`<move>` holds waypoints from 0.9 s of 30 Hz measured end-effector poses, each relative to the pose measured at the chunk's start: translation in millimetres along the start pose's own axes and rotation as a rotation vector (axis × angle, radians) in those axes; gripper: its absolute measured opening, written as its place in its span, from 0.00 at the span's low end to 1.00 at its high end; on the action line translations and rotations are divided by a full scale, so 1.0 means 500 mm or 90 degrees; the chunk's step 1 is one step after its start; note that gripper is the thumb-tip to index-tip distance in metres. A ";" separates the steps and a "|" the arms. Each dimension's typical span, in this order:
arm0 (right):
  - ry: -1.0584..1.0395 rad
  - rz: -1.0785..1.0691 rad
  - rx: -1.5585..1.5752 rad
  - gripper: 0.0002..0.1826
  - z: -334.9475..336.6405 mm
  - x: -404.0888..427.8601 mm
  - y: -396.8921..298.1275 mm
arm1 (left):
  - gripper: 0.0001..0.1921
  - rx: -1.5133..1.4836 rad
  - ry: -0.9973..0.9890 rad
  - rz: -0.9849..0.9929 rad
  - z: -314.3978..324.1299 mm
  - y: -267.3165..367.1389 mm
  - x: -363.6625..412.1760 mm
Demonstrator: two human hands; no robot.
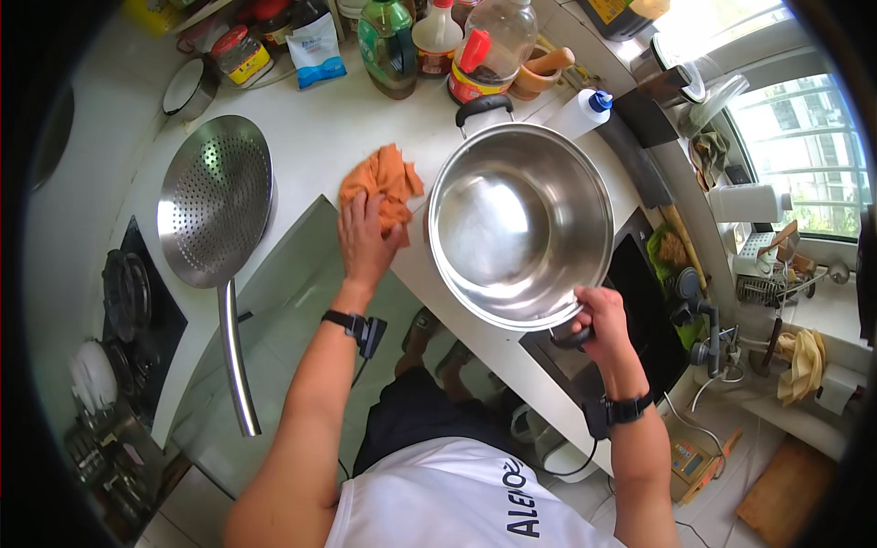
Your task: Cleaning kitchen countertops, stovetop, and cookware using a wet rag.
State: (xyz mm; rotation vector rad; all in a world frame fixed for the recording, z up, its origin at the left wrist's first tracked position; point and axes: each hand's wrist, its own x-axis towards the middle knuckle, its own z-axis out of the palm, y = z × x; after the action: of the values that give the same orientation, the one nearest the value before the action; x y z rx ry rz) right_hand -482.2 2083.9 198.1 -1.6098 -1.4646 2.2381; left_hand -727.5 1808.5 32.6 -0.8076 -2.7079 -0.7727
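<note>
My left hand rests on a crumpled orange cloth lying on the white countertop; how firmly the fingers hold it is hard to tell. With my right hand I grip the near black handle of a large stainless steel pot, which appears empty. Its other black handle points towards the bottles at the back. To the left of the cloth lies a perforated metal strainer, its long steel handle directed towards me.
Bottles, including a green one, a jar and a wooden mortar line the back. An enamel mug stands at the back left. A squeeze bottle is behind the pot, a black cooktop right of it.
</note>
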 end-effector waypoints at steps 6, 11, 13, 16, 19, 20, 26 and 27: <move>-0.004 -0.011 0.012 0.08 0.038 0.063 -0.014 | 0.32 -0.023 -0.077 -0.035 -0.036 0.048 -0.050; 0.039 -0.036 0.001 0.09 0.050 0.090 -0.019 | 0.33 -0.066 -0.089 0.028 -0.034 0.078 -0.070; -0.004 -0.045 0.025 0.08 0.043 0.106 -0.020 | 0.32 -0.094 -0.090 0.030 -0.049 0.096 -0.070; -0.008 -0.025 0.070 0.07 0.046 0.114 -0.025 | 0.25 -0.127 -0.146 0.029 -0.055 0.125 -0.090; -0.042 -0.037 0.097 0.12 0.029 0.124 -0.015 | 0.23 -0.145 -0.206 -0.002 -0.042 0.178 -0.132; -0.056 -0.038 0.101 0.17 0.018 0.117 -0.011 | 0.23 -0.150 -0.225 -0.012 -0.036 0.195 -0.147; -0.033 -0.083 0.104 0.24 -0.122 0.048 0.148 | 0.19 -0.082 -0.223 0.085 -0.021 0.287 -0.250; -0.024 -0.092 0.059 0.21 -0.141 0.027 0.187 | 0.19 -0.085 -0.252 0.065 -0.022 0.305 -0.261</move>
State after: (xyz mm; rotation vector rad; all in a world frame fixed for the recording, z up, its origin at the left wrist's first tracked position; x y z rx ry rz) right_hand -392.0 2084.9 122.5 -1.3948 -1.4128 2.2329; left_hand -533.5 1852.5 62.1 -1.2360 -2.9436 -0.8557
